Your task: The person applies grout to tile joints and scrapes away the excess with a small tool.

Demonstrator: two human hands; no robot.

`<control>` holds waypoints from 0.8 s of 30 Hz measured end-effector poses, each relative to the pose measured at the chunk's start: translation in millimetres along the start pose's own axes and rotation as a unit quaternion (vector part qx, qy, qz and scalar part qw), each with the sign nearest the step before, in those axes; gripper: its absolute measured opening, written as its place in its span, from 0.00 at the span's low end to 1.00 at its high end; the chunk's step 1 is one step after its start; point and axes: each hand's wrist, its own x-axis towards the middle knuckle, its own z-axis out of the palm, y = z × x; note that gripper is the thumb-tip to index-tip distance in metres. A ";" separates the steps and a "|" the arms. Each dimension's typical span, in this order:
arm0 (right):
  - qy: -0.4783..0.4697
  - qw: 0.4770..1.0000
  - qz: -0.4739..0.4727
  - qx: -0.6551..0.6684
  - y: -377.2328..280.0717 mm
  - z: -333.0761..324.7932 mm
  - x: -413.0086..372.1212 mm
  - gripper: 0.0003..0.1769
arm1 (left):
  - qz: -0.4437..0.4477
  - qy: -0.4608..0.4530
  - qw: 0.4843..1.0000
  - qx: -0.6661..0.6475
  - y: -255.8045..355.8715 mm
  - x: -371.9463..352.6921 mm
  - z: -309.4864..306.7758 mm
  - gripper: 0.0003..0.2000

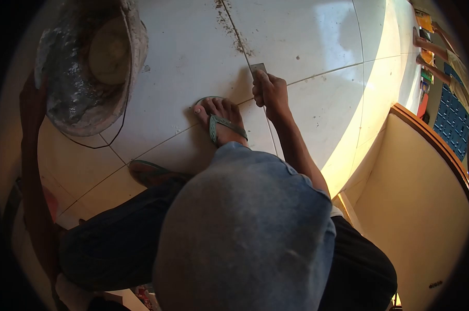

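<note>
At the upper left, my left hand (33, 98) is closed on the rim of a tilted, dirty bucket (136, 46), whose inside is coated with grey residue and holds a pale round patch. My right hand (269, 93), closed in a grip, holds a small flat metal scraper (258, 67) over a joint between white floor tiles (182, 57). Brown crumbs (239, 41) lie along the joint just beyond the scraper. The scraper's handle is hidden by my fingers.
My sandalled foot (224, 122) stands on the tiles below my right hand. A curved cream panel with a brown edge (421, 197) rises at the right. Another person's legs (436, 49) and a blue patterned surface (449, 122) are at the far right.
</note>
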 end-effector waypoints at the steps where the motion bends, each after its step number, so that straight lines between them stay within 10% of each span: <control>1: 0.009 1.000 0.006 -0.004 4.5 -13.4 -9.5 0.20 | -0.009 0.025 0.999 0.032 -2.2 -2.1 2.2 0.29; 4: 0.085 0.951 -0.006 -0.298 25.3 -37.0 -37.3 0.25 | -0.056 -0.008 0.998 -0.018 -21.3 -0.5 10.5 0.30; 8: 0.130 0.877 -0.255 -0.385 55.0 -25.6 1.7 0.22 | 0.006 -0.018 0.999 0.040 -38.1 8.0 28.5 0.29; 14: 0.139 0.864 -0.257 -0.410 73.8 -30.7 -32.8 0.16 | 0.203 0.008 0.935 0.291 -50.8 2.6 6.1 0.29; 17: 0.158 0.860 -0.270 -0.404 73.6 -28.2 -21.5 0.16 | -0.036 -0.014 0.998 0.049 1.4 -1.8 -5.7 0.29; 24: 0.132 0.871 -0.253 -0.401 77.3 -35.6 -31.2 0.15 | -0.002 0.002 0.998 0.057 6.2 -0.3 -15.5 0.29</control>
